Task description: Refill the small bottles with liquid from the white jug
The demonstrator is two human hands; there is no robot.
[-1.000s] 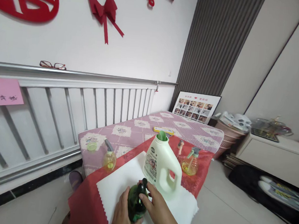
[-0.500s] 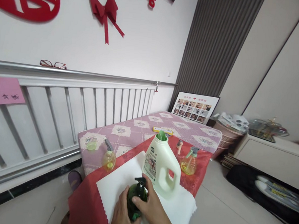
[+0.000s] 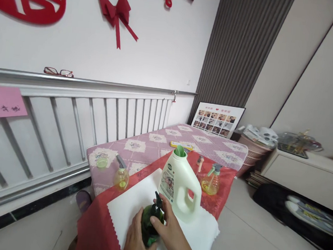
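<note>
A dark green pump bottle (image 3: 147, 221) stands on the white sheet near the front, between both hands. My left hand (image 3: 137, 237) wraps round its body from the left side. With thumb and fingers, my right hand (image 3: 167, 222) grips the black pump head (image 3: 157, 203), whose spout points up and away. Just behind is a large pale green detergent jug (image 3: 179, 180), uncapped, with a green piece in its mouth. A small yellowish spray bottle (image 3: 121, 178) stands to the left, and another clear spray bottle (image 3: 211, 182) to the right.
The white sheet (image 3: 132, 203) lies over a red cloth (image 3: 94, 212) on the table with a purple patterned cover (image 3: 150, 141). A green cap (image 3: 102, 163), a pink-handled item (image 3: 200, 163) and a yellow box (image 3: 181, 145) lie farther back. A white radiator (image 3: 61, 127) runs along the left.
The pump head has turned in my right hand: its spout pointed left before and now points away from me. My left hand keeps its hold on the bottle.
</note>
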